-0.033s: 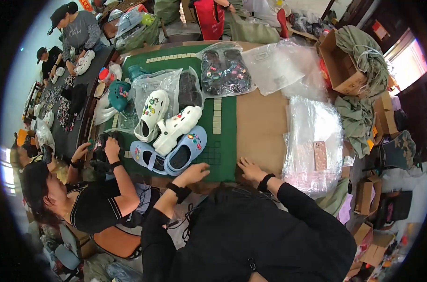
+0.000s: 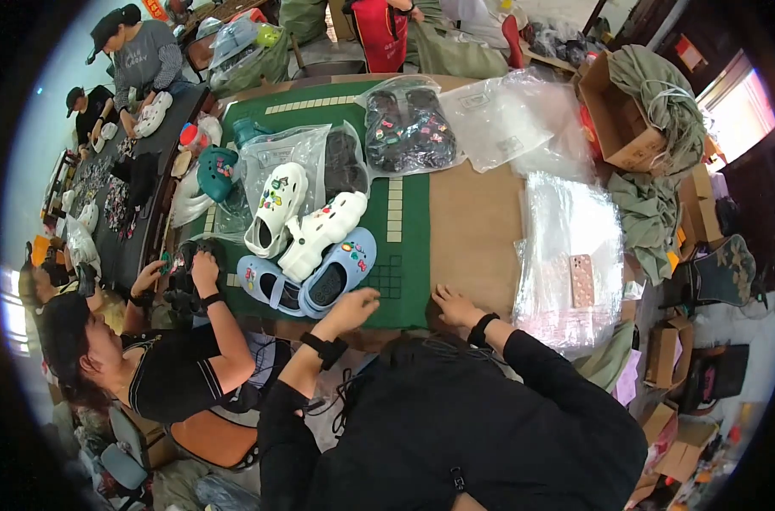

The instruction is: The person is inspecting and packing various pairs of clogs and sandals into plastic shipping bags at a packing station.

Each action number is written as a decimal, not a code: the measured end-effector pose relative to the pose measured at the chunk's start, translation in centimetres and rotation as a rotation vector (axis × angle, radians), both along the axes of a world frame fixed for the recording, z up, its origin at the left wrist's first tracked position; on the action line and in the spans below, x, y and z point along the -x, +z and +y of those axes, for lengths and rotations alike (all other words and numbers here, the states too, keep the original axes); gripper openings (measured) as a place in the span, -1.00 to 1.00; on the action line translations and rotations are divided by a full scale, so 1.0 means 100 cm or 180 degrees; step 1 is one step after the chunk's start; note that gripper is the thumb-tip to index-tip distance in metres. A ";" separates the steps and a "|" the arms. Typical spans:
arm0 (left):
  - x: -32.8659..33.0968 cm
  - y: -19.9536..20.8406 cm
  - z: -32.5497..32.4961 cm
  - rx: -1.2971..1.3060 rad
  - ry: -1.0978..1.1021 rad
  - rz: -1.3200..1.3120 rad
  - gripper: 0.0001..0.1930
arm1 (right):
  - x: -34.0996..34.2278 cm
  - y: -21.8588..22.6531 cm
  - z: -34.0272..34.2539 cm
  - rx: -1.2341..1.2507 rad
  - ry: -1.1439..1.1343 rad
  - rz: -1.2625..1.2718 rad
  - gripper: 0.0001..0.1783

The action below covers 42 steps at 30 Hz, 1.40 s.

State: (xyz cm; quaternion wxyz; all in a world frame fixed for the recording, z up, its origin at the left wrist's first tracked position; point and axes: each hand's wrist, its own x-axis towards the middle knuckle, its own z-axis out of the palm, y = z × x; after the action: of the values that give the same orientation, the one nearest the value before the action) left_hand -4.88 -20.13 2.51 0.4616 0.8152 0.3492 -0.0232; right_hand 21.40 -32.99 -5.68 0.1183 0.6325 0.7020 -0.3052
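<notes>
My left hand hovers over the table's near edge, fingers loosely extended and nothing in them. Just beyond it lies a pair of light blue clogs with colourful charms, the right clog being nearest and the left clog farther off. Two white clogs with charms, one upright and one tilted, rest against and partly over the blue pair. My right hand lies on the brown tabletop near the same edge, fingers spread, holding nothing.
Clear plastic bags are stacked at right, with a phone on top. Bagged black clogs and a teal clog lie farther back. A co-worker handles dark shoes at left. An open carton stands at far right.
My left hand has shifted very slightly away from me, toward the blue clogs. The clogs and my right hand stay in place.
</notes>
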 end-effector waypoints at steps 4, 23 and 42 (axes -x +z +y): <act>0.009 0.021 -0.004 -0.1122 0.1981 -0.0916 -0.65 | 0.012 0.003 0.008 0.0304 -0.0082 -0.0085 -0.24; 0.067 -0.037 0.012 -0.0523 0.2899 0.0331 -0.54 | 0.018 0.015 0.015 0.0515 0.0028 -0.0256 -0.21; 0.040 -0.003 0.023 -0.2950 0.2386 0.0410 -0.48 | 0.015 0.013 0.012 0.0443 -0.0099 -0.0231 -0.18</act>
State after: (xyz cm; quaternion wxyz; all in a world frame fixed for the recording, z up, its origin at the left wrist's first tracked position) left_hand -8.92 -17.86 2.22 0.0126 0.7497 0.6140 0.2466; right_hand 19.88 -31.81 -4.43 0.1826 0.6443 0.6644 -0.3319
